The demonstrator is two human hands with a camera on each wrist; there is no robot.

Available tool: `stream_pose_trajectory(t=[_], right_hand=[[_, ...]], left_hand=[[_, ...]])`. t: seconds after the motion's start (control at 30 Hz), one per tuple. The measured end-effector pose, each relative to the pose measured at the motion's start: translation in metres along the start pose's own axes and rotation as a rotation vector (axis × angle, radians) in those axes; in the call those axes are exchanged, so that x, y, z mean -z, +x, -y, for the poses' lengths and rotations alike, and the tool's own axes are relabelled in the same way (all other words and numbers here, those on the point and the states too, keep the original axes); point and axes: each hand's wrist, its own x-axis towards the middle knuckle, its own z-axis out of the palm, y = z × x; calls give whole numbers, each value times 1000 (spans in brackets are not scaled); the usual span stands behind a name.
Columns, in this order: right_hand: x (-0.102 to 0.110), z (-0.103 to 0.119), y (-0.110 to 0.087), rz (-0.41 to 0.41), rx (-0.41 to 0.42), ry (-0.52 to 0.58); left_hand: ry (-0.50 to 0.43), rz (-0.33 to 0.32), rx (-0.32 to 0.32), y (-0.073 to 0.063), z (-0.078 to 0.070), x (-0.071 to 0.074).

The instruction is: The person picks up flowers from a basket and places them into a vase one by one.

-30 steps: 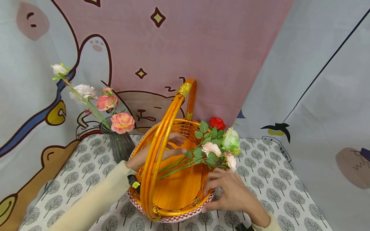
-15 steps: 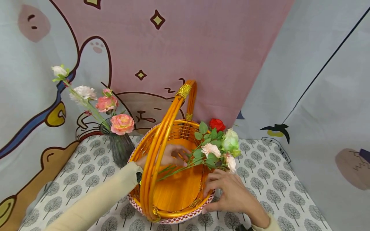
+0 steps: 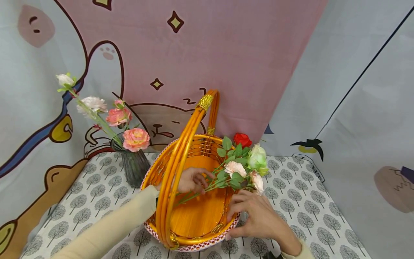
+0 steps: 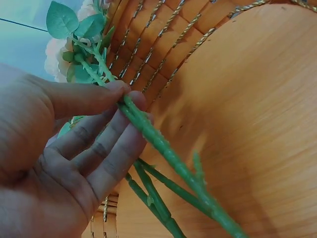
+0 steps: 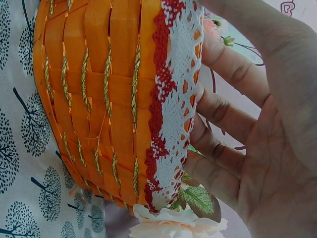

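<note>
left hand (image 3: 191,180) pinches green stems (image 4: 166,151) | blooms (image 3: 235,168) just beyond | right hand (image 3: 255,212) grips basket rim (image 3: 193,239) | handle (image 3: 173,169) crosses over left wrist

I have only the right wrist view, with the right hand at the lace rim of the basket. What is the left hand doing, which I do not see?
Observer: The left hand pinches green stems between thumb and fingers, inside the basket.
Operator: Thank you. Does any other container stand near the basket?
Observer: Yes, the head view shows a dark grey vase to the left of the basket.
</note>
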Motion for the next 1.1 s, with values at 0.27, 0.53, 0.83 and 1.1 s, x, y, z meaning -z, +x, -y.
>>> stream_pose_trajectory(t=[0.27,0.53,0.83,1.1], right_hand=[[0,0,0,8,-7,0],[-1,0,0,-16,13,-19],[-1,1,-1,-6,-2,-3],[-1,0,-1,-6,-7,-3]], left_hand=[[10,25,-24,2,3,-1],[33,-31,-53,1,3,-1],[69,-63,-84,-23,-35,-8],[164,-133,-82,-14,-15,3]])
